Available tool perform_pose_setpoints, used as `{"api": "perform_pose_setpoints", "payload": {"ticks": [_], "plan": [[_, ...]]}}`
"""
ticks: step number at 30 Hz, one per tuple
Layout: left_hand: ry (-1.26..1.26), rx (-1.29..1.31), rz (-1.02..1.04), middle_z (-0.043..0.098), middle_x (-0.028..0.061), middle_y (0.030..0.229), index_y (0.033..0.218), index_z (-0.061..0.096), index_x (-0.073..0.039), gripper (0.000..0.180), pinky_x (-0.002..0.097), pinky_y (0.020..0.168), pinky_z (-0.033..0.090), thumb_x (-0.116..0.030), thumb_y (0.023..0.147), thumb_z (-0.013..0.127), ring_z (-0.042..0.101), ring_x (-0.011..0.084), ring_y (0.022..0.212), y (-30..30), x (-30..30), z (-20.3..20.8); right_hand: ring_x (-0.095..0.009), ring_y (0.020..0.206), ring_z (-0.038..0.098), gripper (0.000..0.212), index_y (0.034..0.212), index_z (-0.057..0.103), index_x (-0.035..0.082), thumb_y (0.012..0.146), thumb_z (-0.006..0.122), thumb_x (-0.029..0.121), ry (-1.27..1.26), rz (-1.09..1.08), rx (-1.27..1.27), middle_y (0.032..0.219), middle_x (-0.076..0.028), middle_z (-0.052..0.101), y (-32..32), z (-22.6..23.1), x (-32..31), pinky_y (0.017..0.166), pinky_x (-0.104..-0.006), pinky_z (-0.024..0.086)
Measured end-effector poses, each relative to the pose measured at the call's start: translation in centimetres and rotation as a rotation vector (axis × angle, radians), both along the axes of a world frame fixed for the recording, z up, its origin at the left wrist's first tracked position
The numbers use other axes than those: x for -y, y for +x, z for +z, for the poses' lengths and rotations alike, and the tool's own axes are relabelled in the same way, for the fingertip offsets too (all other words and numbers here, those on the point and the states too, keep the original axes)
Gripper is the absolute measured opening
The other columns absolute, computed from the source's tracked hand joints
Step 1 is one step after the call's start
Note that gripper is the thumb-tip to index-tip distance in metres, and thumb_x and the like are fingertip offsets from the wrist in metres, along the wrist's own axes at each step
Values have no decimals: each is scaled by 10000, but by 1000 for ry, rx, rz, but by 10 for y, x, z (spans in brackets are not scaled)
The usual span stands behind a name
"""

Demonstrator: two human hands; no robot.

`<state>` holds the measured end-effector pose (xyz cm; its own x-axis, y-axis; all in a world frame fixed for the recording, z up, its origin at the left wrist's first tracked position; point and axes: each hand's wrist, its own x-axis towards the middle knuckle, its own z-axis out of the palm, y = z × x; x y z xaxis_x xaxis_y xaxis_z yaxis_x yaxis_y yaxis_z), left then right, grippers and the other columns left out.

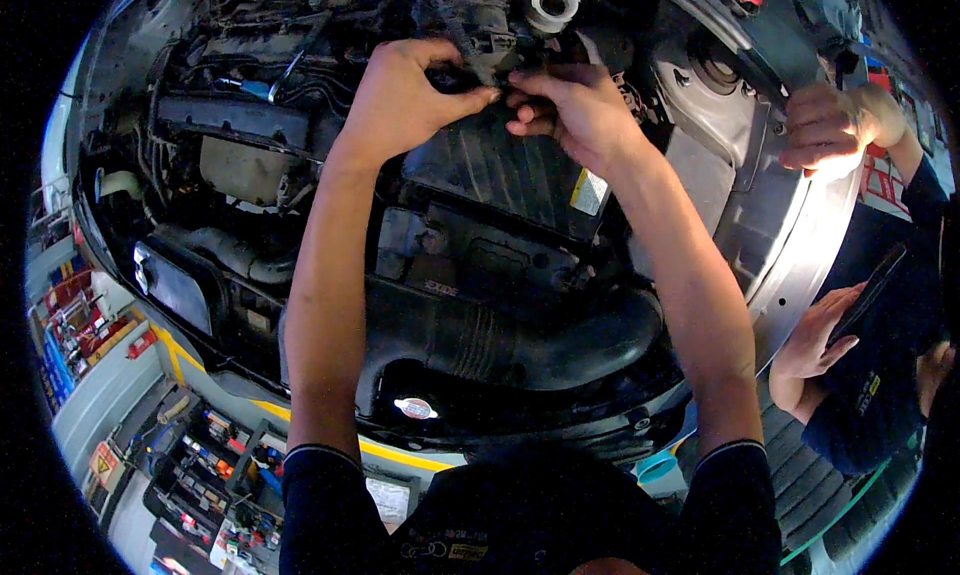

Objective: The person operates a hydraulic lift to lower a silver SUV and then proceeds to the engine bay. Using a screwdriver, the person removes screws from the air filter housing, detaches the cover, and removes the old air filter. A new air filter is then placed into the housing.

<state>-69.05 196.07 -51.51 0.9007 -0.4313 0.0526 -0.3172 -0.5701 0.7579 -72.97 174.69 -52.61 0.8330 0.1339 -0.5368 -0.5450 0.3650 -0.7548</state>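
Both my arms reach into an open car engine bay, hands close together over a dark, dirty engine part (488, 67) at the far middle. My left hand (405, 100) curls around its left side, thumb stretched toward the part and fingertips hidden behind it. From the right, my right hand (585, 115) closes its fingertips at the same spot. Whatever is between its fingers is too small and dark to name. Just below my hands lies a black, ribbed cover (490, 170) with a yellow-and-white label (589, 192).
A blue-handled ratchet (262, 88) lies on the engine at left. A white round neck (553, 8) stands behind my right hand. Nearer are a wide black intake duct (500, 340) and a radiator cap (415, 407). At right, another person's hand (830, 125) rests on the fender; tool trays (205, 475) stand lower left.
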Motion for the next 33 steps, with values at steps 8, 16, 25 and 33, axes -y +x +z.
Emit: {"api": "perform_pose_setpoints", "payload": {"ticks": [8,16,25,33], "plan": [[-14,-30,0,782,125,973,1017,772,-12,354,332,864,555,-248,771,864,743,208,906,0,1,2,-182,659,612,52,937,628,-20,966,632,23,108,-249,-10,851,-115,658,-17,-11,-21,626,-381,620],[-51,-134,-2,786,111,993,1053,776,-20,325,328,907,544,-197,790,845,735,181,933,1,0,-4,-122,682,497,83,1051,615,-49,989,574,-11,256,-340,-76,879,-89,613,-23,-2,-34,663,-313,471],[7,-103,-2,784,102,967,1004,770,-23,286,335,893,549,-177,777,848,730,172,906,2,6,3,-137,688,488,96,1059,624,-42,980,579,-9,259,-324,-132,870,-98,616,-20,-4,-31,668,-326,451],[7,-28,-48,781,127,971,984,780,-31,312,352,875,559,-206,742,869,744,230,898,5,4,7,-144,679,494,95,1050,643,-39,978,594,-1,249,-309,-141,867,-110,642,-20,-6,-26,665,-326,456]]}}
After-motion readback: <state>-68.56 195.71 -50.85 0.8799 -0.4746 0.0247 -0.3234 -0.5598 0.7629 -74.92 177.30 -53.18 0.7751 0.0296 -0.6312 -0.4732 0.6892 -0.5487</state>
